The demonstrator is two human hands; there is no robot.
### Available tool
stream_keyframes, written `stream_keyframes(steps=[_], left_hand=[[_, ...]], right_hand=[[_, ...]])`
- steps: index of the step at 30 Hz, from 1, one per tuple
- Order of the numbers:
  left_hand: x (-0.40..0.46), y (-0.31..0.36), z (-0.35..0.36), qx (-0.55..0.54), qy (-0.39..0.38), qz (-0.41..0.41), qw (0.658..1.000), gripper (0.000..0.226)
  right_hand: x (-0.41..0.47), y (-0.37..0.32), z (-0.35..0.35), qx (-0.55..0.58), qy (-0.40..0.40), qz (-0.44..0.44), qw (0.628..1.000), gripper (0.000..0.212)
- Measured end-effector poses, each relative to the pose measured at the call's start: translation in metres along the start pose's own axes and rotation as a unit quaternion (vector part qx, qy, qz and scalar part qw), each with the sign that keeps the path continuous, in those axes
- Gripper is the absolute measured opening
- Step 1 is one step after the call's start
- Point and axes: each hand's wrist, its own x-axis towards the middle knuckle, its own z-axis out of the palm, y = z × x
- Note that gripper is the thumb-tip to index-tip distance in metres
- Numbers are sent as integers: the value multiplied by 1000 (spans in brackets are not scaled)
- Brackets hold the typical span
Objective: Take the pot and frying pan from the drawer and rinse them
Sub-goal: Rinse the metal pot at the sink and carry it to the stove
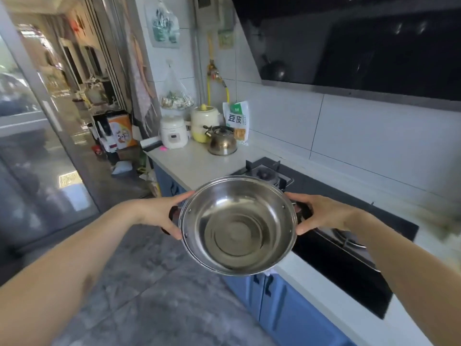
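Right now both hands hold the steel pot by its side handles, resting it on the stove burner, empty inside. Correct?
Not quite. The head view shows the steel pot held up in the air, in front of the counter edge and over the floor, not resting on the stove burner. The rest stands: left hand and right hand each have a grip on a side handle, and the pot is empty.

Shiny steel pot [238, 224], glossy black glass hob [349, 260], matt white worktop [197, 163], polished metal kettle [222, 142]
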Motion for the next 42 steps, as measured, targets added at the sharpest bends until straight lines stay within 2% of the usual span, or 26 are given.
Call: stream_keyframes(steps=[9,15,24,28,36,42], left_hand=[[141,-21,-91,-46,7,-5,999,120],[211,-59,-144,-42,0,-12,999,130],[331,-153,-247,-55,-21,4,998,117],[380,-188,-286,-29,-23,-13,999,124],[457,-234,-306,-25,-50,8,998,123],[486,-246,-299,-37,-59,39,997,125]], right_hand=[[158,14,-100,-42,-17,6,999,95],[252,18,-117,-41,-25,2,999,91],[417,15,-125,-34,-13,15,999,90],[475,22,-117,-5,-14,24,1000,93],[546,47,-102,32,31,77,996,100],[566,55,-95,19,29,89,995,103]])
